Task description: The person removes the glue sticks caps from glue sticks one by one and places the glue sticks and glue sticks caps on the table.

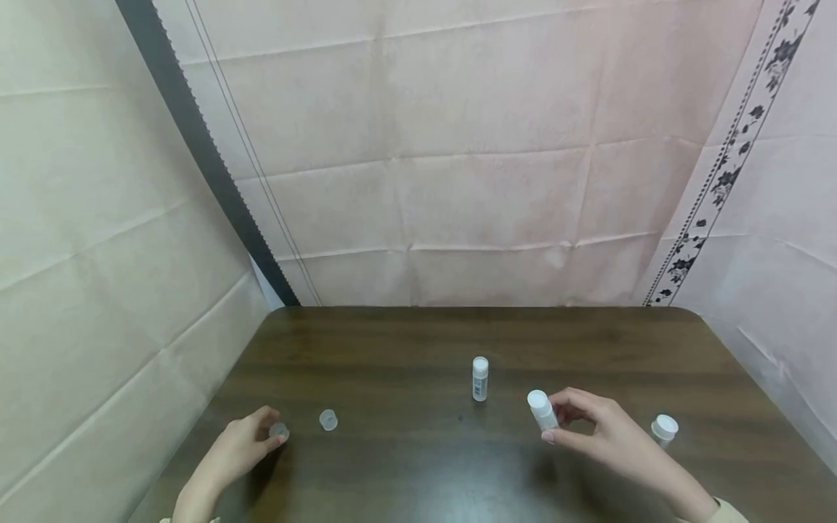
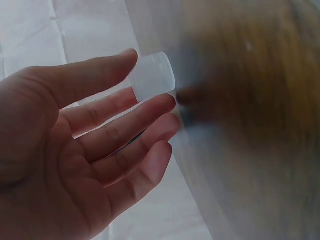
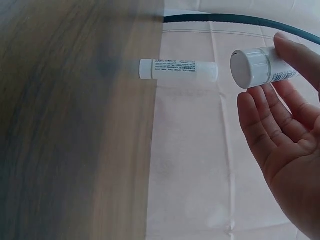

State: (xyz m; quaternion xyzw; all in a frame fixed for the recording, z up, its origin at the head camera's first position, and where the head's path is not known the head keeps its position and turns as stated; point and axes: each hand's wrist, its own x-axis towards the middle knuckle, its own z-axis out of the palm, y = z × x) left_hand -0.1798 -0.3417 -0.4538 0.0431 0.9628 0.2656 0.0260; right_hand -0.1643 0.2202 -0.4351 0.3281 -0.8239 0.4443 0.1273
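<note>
Toward the table's left side, my left hand [image 1: 235,447] pinches a small translucent plastic cap [image 2: 154,77] between thumb and fingertips. A second translucent cap [image 1: 328,419] sits on the table just right of it. On the other side, my right hand [image 1: 598,427] holds a white lip balm tube [image 1: 541,408] by its side, tilted, with a round white end toward the head camera. In the right wrist view this tube shows a barcode. Another labelled tube [image 1: 480,379] stands upright to its left and farther back. A third white tube [image 1: 664,428] stands beyond my right wrist, its lower part hidden.
The dark wooden table [image 1: 405,436] has rounded far corners. Pale creased cloth [image 1: 484,181] hangs behind it and along both sides, with a dark strip [image 1: 209,152] at the left and a floral band [image 1: 726,174] at the right.
</note>
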